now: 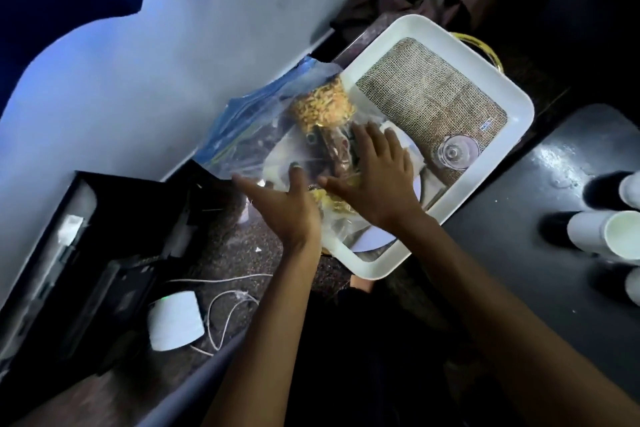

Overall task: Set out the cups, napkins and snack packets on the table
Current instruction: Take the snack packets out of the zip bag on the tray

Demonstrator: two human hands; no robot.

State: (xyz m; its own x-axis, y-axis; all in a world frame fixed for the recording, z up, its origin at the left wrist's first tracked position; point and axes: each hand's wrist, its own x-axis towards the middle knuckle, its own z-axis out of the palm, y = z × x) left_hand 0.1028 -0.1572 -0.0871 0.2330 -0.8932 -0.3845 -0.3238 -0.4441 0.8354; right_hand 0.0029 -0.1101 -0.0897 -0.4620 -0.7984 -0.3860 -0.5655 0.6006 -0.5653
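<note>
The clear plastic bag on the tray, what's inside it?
Through the clear plastic bag a snack packet of yellow crunchy pieces shows, with darker packets beside it. The left hand and right hand cover the rest.

Snack bag [277, 121] on tray's [512, 121] left end, glass [457, 152] at right, cups [609, 234] on table [519, 229] beyond.

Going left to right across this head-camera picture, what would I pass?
Black box → white adapter with cable → clear snack bag → left hand → right hand → white tray → paper cups on the dark table.
</note>
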